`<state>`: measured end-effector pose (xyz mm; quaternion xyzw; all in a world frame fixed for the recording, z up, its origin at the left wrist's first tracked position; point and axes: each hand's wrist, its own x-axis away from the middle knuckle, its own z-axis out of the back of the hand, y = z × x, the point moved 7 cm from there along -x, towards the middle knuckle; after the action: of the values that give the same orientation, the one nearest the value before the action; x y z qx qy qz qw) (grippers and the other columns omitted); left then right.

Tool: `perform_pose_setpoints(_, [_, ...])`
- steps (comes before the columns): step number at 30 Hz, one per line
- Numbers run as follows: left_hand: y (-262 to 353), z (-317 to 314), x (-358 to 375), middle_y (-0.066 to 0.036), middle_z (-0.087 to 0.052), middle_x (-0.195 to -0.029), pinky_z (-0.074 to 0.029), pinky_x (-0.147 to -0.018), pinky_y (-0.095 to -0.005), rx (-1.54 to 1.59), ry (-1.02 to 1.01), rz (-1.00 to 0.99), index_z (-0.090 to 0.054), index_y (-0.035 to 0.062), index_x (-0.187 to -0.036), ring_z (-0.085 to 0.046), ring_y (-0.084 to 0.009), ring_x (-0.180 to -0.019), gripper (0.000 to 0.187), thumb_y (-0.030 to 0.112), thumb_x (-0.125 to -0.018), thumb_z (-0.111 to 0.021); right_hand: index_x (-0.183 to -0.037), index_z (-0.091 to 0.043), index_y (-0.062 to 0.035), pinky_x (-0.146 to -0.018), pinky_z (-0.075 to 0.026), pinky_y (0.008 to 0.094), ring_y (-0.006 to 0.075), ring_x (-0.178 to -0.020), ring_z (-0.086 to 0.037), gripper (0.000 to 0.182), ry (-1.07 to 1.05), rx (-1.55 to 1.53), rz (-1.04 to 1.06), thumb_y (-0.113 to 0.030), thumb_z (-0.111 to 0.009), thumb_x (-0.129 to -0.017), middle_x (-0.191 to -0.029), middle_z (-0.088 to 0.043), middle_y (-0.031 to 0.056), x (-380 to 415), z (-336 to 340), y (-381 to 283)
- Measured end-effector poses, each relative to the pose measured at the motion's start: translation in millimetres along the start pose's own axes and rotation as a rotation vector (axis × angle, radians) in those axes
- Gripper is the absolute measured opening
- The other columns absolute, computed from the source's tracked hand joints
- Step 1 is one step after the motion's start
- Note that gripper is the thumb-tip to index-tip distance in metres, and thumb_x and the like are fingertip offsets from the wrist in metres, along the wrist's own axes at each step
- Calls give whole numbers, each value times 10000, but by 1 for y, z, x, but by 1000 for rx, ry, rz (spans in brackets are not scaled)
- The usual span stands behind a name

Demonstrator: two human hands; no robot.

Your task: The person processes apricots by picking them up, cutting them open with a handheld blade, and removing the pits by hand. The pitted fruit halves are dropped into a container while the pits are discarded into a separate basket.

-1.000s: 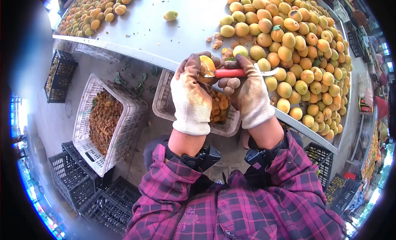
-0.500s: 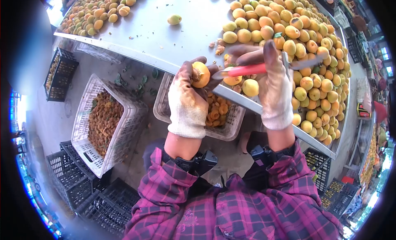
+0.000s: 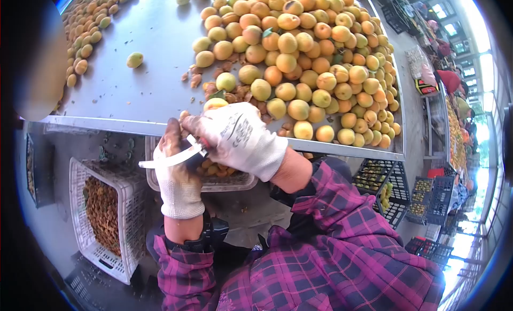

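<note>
My right hand (image 3: 243, 137), in a white glove with stained fingers, grips a small knife. Only a bit of the red handle shows at its fist, and the pale blade (image 3: 172, 159) points left across my left hand (image 3: 179, 175). That hand is gloved too, its darkened fingers bent up beside the right fingers at the table edge. What lies between the fingertips is mostly hidden. Just beyond the right hand are an apricot (image 3: 215, 103) and brown, mashed fruit scraps (image 3: 247, 92). Under both hands stands a light crate (image 3: 227, 184) with cut apricot pieces.
A large apricot heap (image 3: 315, 60) covers the right of the metal table (image 3: 133, 94). More apricots (image 3: 88, 30) lie far left, with a single one (image 3: 134, 60) between. A tilted white crate (image 3: 133, 225) holds brown pits or scraps. Black crates (image 3: 382, 188) stand at right.
The view has turned right. The right hand has come across to the left hand, bringing the knife blade over it. The cut apricot seen in the left hand is now out of sight.
</note>
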<state>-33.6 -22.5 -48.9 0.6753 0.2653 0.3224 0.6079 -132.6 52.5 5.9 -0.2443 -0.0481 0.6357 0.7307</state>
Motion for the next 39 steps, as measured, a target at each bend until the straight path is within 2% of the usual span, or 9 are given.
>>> perform_pose_setpoints(2, [-21, -4, -2, -121, -686, -1024, -560, -736, -314, 550, 123, 307, -624, -51, -1173, -674, -193, -866, 375, 282, -1021, -547, -996, -602, -108, -676, -497, 406, 259, -797, -683, 293, 39, 51, 64, -266, -707, -773, -865, -665, 54, 3, 1, -6])
perform_pose_setpoints(11, [-15, 3, 0, -87, -639, -977, -522, -721, -256, 161, 59, 8, -591, -34, -1226, -630, -139, -823, 350, 232, -1000, -567, -1138, -603, -74, -658, -516, 415, 317, -776, -677, 362, 244, -237, -75, -164, -708, -803, -836, -662, 97, 11, -1, -4])
perform_pose_setpoints(13, [-25, -2, -2, -14, -577, -863, -489, -691, -256, 466, 150, 277, -614, 14, -1057, -568, -105, -721, 275, 277, -1008, -549, -1122, -610, -93, -663, -515, 416, 331, -777, -675, 344, 248, -311, -157, -125, -714, -795, -835, -668, 103, 12, -4, 2])
perform_pose_setpoints(17, [-28, 6, 3, -64, -657, -1021, -514, -850, -299, 331, 178, 268, -574, 26, -1243, -635, -150, -939, 354, 111, -905, -639, -916, -670, -87, -606, -481, 406, 316, -686, -645, 115, 313, -635, -371, -197, -673, -883, -715, -647, 116, 10, -5, 13])
perform_pose_setpoints(20, [0, -4, 3, -67, -665, -1005, -529, -840, -322, -538, 27, -195, -569, 23, -1254, -647, -161, -947, 358, 102, -909, -623, -777, -648, -15, -542, -441, 311, 132, -564, -549, 194, 230, -1119, -691, -162, -685, -898, -606, -549, 49, 15, -18, 34])
perform_pose_setpoints(22, [-16, -3, 1, -76, -668, -1009, -540, -824, -342, 55, 34, 61, -588, 11, -1223, -658, -181, -930, 304, 103, -933, -589, -761, -640, -1, -524, -424, 285, 91, -562, -524, 211, 246, -1298, -775, -150, -680, -905, -598, -539, 20, 18, -25, 43])
perform_pose_setpoints(27, [-19, -10, 8, -59, -669, -905, -530, -755, -332, 283, -2, 188, -667, -9, -1035, -642, -160, -831, 202, 135, -942, -560, -747, -646, 18, -497, -407, 256, 67, -556, -517, 215, 435, -1397, -631, -124, -679, -905, -618, -562, -10, 15, -4, 58])
perform_pose_setpoints(32, [-6, -23, 15, 0, -615, -788, -439, -660, -192, 15, -263, 319, -685, -50, -1024, -542, -59, -712, 269, 205, -987, -604, -851, -719, -59, -737, -528, 434, 328, -792, -684, 299, 233, -316, -568, -357, -713, -859, -792, -696, 145, 28, 44, 80])
perform_pose_setpoints(39, [13, -36, 17, 20, -592, -792, -356, -598, -181, -114, -244, 185, -683, -42, -1015, -461, -34, -682, 131, 59, -958, -622, -915, -732, 6, -573, -478, 256, 115, -599, -607, 247, 608, -401, -748, -228, -782, -856, -669, -648, 32, 119, 154, 120])
